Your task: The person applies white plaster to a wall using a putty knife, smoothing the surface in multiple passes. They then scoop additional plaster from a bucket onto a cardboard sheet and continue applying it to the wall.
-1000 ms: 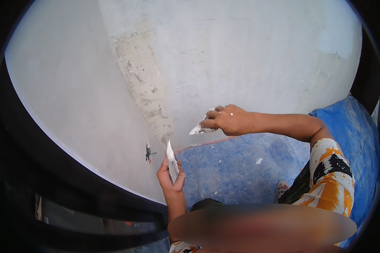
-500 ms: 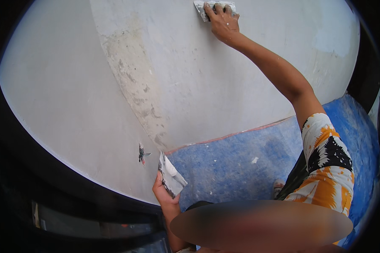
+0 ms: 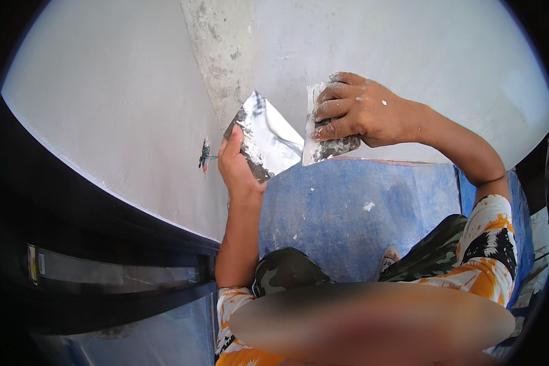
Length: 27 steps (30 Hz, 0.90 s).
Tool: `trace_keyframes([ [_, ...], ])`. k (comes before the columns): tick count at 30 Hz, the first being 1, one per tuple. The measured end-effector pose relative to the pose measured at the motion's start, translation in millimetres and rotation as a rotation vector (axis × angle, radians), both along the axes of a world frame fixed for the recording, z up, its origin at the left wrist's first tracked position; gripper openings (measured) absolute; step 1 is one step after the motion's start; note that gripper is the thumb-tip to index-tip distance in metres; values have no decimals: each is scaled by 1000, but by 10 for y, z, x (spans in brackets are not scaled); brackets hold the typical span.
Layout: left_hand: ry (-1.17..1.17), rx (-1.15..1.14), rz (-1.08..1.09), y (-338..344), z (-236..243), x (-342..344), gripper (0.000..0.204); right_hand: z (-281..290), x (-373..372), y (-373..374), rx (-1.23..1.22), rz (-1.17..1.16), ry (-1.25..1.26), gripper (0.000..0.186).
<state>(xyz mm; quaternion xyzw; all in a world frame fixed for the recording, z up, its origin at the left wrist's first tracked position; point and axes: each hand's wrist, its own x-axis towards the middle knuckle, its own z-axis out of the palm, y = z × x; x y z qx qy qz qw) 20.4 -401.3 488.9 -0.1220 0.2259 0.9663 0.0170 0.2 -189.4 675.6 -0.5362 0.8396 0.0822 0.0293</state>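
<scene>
My left hand [image 3: 238, 161] grips a flat metal putty plate [image 3: 259, 137] by its lower left side. White putty is smeared over the plate, with a thicker ridge along its right part. Closed over a putty scraper [image 3: 312, 131] is my right hand [image 3: 375, 116], its fingers and knuckles flecked with white. The scraper's blade stands close beside the plate's right corner; whether the two touch, I cannot tell. Both tools are in front of the wall, near the level of its lower edge in the view.
A pale wall [image 3: 116, 91] on the left meets the facing wall [image 3: 396, 36] at a corner with a rough, bare strip [image 3: 219, 67]. Wires [image 3: 206, 155] stick out of the left wall. A blue, putty-spotted sheet [image 3: 348, 207] covers the floor; a dark frame [image 3: 104, 244] runs lower left.
My right hand has come down off the facing wall with the scraper, over to the plate. My left hand has raised the plate to meet it.
</scene>
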Motion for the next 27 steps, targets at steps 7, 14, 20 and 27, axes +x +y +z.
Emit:
trace_keyframes([
  [7, -167, -88, 166, 146, 378, 335, 39, 1115, -1168, 1505, -182, -333, 1132, 45],
  [14, -81, -81, 74, 305, -6, 465, 34, 1604, -2097, 2177, -120, -269, 1417, 47],
  [20, -210, -129, 123, 64, -181, 788, 34, 1373, -1560, 2352, -156, -604, 1323, 51],
  [27, -199, -142, 26, 92, -226, 808, 38, 1602, -2061, 1571, -356, -830, 1360, 37],
])
